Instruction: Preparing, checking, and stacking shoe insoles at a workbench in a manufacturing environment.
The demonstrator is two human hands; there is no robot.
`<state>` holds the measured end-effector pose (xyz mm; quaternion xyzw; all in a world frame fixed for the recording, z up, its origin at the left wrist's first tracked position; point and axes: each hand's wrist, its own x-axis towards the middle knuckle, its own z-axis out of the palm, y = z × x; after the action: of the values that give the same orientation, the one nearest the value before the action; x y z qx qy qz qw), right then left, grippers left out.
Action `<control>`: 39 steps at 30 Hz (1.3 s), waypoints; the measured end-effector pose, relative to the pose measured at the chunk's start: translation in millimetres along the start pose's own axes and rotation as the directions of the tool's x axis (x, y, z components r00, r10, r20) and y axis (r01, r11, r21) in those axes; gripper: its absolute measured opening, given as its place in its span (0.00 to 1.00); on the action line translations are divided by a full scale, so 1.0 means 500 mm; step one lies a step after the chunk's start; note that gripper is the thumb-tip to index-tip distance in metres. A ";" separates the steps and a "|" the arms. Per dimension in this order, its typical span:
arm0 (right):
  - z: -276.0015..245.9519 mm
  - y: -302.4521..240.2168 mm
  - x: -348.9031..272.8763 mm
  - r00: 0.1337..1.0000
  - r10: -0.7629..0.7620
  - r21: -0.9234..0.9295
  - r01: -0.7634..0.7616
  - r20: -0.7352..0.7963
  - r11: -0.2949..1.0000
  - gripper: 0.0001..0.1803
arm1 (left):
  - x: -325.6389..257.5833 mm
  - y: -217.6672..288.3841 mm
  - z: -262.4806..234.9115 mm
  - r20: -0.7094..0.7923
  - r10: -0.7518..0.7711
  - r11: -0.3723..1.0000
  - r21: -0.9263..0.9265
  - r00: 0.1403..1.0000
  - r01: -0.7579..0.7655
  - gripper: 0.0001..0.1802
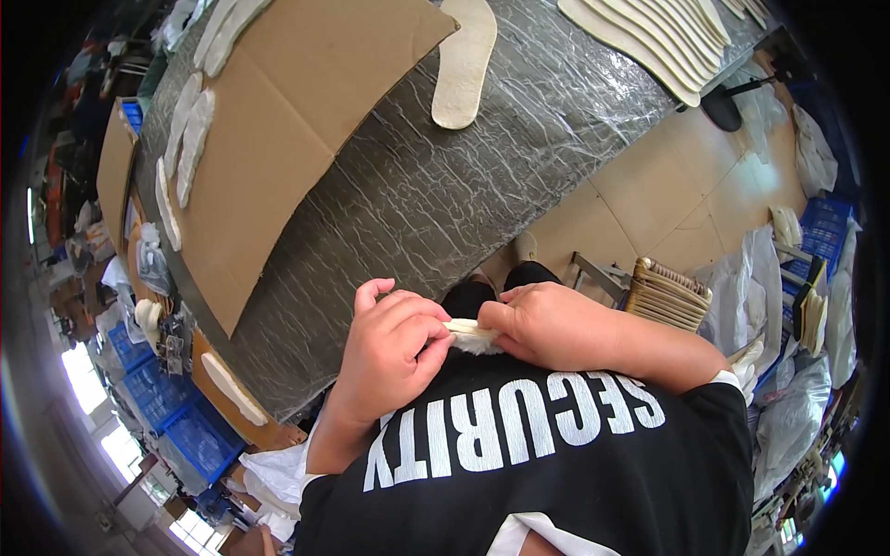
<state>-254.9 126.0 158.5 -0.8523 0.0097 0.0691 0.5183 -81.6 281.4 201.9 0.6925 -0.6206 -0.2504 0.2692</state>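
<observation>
Your left hand (394,341) and right hand (540,320) pinch the fleecy cream piece (474,340) between them, its visible length roughly nine-to-three o'clock.

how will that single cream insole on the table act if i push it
The cream insole looks thin, so it is probably light and somewhat bendable. Lying flat, it seems unlikely to roll or tip. The wrinkled table covering looks glossy, so the insole may slide fairly easily.
</observation>
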 end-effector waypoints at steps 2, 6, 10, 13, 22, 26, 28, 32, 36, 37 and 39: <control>0.001 -0.004 0.004 1.000 0.016 0.035 -0.016 0.002 0.999 0.11 | -0.001 0.002 0.007 0.001 0.009 1.000 0.005 1.000 -0.009 0.08; 0.020 -0.003 0.022 0.999 0.022 0.075 -0.020 -0.032 0.997 0.12 | -0.001 0.004 0.022 0.004 0.040 0.999 0.006 0.999 -0.040 0.09; 0.024 -0.001 0.023 0.995 -0.007 0.008 0.008 -0.098 1.000 0.12 | -0.011 -0.002 0.016 -0.010 -0.014 0.999 -0.037 1.000 0.014 0.10; 0.024 -0.001 0.019 0.993 -0.006 -0.005 0.006 -0.120 1.000 0.12 | -0.017 0.000 -0.002 -0.029 -0.172 0.974 -0.158 0.985 0.165 0.12; 0.017 -0.006 0.025 0.994 -0.012 -0.031 0.009 -0.109 0.999 0.11 | -0.026 -0.008 0.006 -0.072 -0.018 1.000 -0.025 0.997 0.017 0.13; 0.014 -0.009 0.028 0.995 -0.014 -0.022 0.012 -0.097 1.000 0.11 | -0.019 -0.007 0.011 -0.061 0.048 0.999 0.028 0.997 -0.046 0.12; 0.019 -0.006 0.028 0.992 0.013 0.001 -0.013 -0.126 1.000 0.08 | -0.015 -0.006 0.013 -0.059 0.049 0.998 0.047 0.997 -0.046 0.11; 0.015 -0.009 0.030 0.991 0.032 0.004 -0.032 -0.130 0.999 0.08 | -0.013 -0.006 0.015 -0.021 0.025 0.998 0.060 0.999 -0.024 0.10; 0.016 -0.006 0.030 0.994 0.011 -0.017 -0.013 -0.108 1.000 0.11 | -0.012 -0.005 0.018 -0.027 -0.018 0.999 0.034 0.999 0.019 0.09; 0.017 -0.005 0.030 0.993 0.004 -0.020 -0.006 -0.117 1.000 0.11 | -0.011 -0.004 0.018 -0.027 -0.018 0.999 0.033 0.999 0.019 0.09; 0.019 -0.003 0.030 0.992 -0.004 -0.018 0.001 -0.126 1.000 0.10 | -0.010 -0.003 0.018 -0.032 -0.019 1.000 0.024 0.999 0.020 0.09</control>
<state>-240.7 135.7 153.5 -0.8595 0.0409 0.0145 0.5092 -87.3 285.9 194.3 0.7058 -0.6124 -0.2343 0.2681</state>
